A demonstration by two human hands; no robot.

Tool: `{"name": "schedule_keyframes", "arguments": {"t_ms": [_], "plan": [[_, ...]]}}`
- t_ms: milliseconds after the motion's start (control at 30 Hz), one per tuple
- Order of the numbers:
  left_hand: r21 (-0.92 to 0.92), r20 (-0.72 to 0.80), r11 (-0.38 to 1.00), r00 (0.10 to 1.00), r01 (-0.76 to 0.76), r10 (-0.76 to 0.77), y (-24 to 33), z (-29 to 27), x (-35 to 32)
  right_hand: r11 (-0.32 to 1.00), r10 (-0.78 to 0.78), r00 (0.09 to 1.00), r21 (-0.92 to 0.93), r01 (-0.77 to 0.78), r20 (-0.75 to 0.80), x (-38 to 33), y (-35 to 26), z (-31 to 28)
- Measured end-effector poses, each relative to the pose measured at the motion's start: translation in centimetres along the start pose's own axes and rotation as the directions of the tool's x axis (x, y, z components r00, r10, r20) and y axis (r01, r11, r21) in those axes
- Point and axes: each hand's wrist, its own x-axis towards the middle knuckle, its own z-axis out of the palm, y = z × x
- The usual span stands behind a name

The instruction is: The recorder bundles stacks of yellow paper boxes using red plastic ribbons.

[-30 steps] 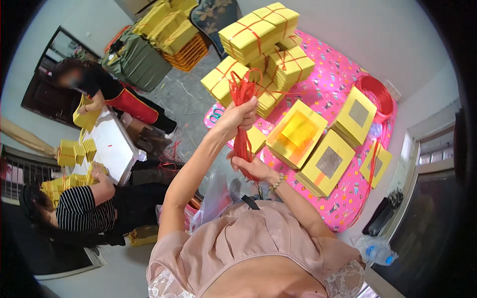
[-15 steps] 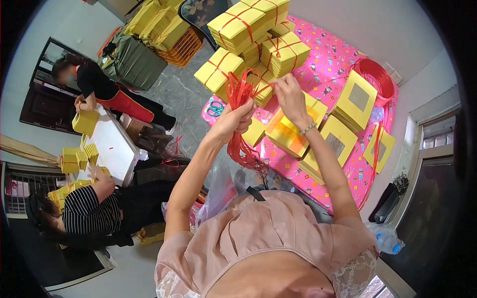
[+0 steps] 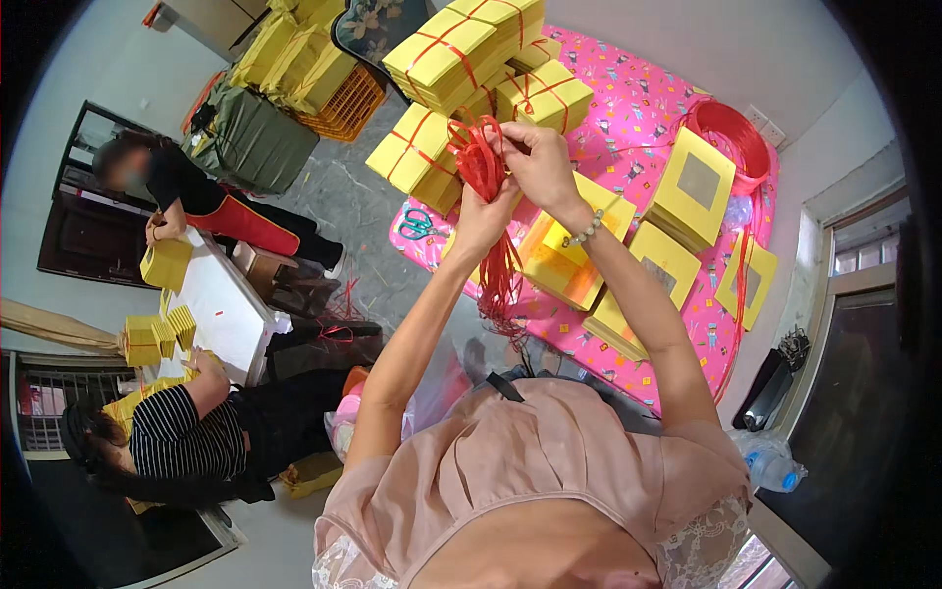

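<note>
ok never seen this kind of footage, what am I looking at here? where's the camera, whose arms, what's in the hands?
The camera sits on a person's head and looks down through a fisheye lens, so edges bend. The two bare arms rising from the bottom are the wearer's own. Both the left hand and the right hand grip a bundle of red string, its ends hanging down. Below lies a pink patterned mat with stacked yellow boxes tied in red and scissors. At left, two other people work with yellow boxes at a white table.
</note>
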Motion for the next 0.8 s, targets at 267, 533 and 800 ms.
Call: {"name": "schedule_keyframes", "arguments": {"t_ms": [267,533,800], "plan": [[-0.196,0.163,0.947,0.961,0.255,-0.225,2.0,-0.6,0.4,0.963,0.082,0.994,0.250,-0.099,0.078,-1.5,-1.4,-0.9],[-0.256,0.074,0.947,0.980,0.195,-0.182,3.0,-1.2,-0.1,0.812,-0.482,0.876,-0.364,0.455,0.021,-1.7,-4.0,-3.2],[-0.052,0.196,0.959,0.944,0.280,-0.265,4.9,-1.3,-0.9,0.679,-0.473,0.752,-0.353,0.643,0.460,-0.4,-4.1,-3.2]]}}
